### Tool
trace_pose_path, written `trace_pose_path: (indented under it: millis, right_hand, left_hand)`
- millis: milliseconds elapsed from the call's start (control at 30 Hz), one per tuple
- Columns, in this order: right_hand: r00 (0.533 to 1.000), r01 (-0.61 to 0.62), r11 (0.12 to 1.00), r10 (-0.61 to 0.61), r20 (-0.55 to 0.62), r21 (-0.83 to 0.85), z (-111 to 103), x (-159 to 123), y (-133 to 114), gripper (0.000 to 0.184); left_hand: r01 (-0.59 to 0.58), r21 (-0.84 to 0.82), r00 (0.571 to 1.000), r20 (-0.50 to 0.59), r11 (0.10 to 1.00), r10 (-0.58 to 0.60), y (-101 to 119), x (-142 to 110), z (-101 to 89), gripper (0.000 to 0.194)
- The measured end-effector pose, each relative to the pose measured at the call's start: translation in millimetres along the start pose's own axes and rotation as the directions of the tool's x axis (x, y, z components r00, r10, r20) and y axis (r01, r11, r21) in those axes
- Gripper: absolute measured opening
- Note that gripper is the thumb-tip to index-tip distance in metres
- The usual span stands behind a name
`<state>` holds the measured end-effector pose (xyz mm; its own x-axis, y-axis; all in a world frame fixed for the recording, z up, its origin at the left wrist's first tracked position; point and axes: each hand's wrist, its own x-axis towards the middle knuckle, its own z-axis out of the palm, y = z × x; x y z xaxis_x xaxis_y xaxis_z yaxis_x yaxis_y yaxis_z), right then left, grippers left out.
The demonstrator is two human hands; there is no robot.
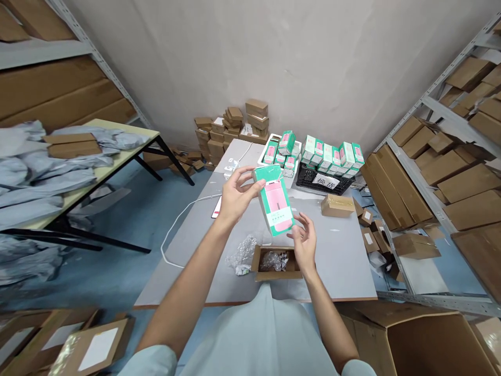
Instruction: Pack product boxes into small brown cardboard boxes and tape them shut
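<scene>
White cable trails past the left edge of the worktop. Left hand pinches a green-and-pink box by its upper left corner, thumb in front, fingers behind. Loose bubble wrap near the near edge, beside an open carton with more wrap inside; box held above both. Carton opening: done. Box: looks closed, nothing taken from it as far as shows. White bin at the far edge, several like boxes in it. Right hand just beside the box's lower right corner, fingers parted and curled; contact, cannot tell. Black crate toward the far right corner, also loaded; held box in neither container. Brown carton near the right edge: flaps down, apparently unopened.
</scene>
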<state>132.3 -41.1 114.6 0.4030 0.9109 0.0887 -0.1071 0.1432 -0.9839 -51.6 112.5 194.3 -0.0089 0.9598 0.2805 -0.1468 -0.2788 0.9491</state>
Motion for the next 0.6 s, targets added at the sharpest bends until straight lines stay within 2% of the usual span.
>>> trace_pose_path:
  millis: [67, 167, 267, 333, 400, 467, 533, 600]
  right_hand:
    - [0.992, 0.124, 0.972, -0.124, 0.016, -0.198, 1.9, -3.2, 3.0, 0.071]
    - [0.959, 0.271, 0.873, -0.281, 0.035, -0.407, 10.2, -7.4, 10.7, 0.072]
    - [0.92, 0.361, 0.787, -0.388, 0.053, -0.501, 19.3, -7.4, 16.7, 0.066]
    - [0.915, 0.375, 0.776, -0.397, 0.069, -0.508, 23.0, -4.9, 18.2, 0.063]
    - [0.929, 0.352, 0.812, -0.362, 0.073, -0.465, 24.2, -1.5, 17.8, 0.057]
    - [0.96, 0.273, 0.893, -0.275, 0.046, -0.357, 23.2, 1.6, 16.1, 0.055]
    - [0.992, 0.125, 0.976, -0.124, 0.017, -0.177, 20.6, 3.7, 13.3, 0.058]
    - [0.997, -0.055, 0.998, 0.053, 0.05, 0.042, 17.4, 4.8, 9.7, 0.061]
  left_hand:
    - [-0.033, 0.043, 0.999, -0.02, 0.999, 0.034, -2.7, -0.4, 1.9, 0.07]
    - [-0.098, 0.118, 0.994, -0.032, 0.988, 0.102, -3.1, -3.0, 5.1, 0.067]
    - [-0.158, 0.182, 0.985, -0.043, 0.97, 0.168, 1.4, -7.4, 8.7, 0.063]
    - [-0.166, 0.224, 0.983, -0.037, 0.96, 0.178, 4.8, -10.1, 10.4, 0.061]
    - [-0.158, 0.257, 0.985, -0.03, 0.953, 0.172, 6.8, -11.7, 10.0, 0.061]
    - [-0.126, 0.237, 0.991, -0.022, 0.963, 0.135, 6.2, -11.4, 6.3, 0.065]
    - [-0.053, 0.146, 0.998, -0.016, 0.988, 0.056, 2.8, -9.2, -0.4, 0.07]
    - [0.036, 0.024, 0.999, -0.014, 0.999, -0.036, -2.8, -5.9, -8.3, 0.074]
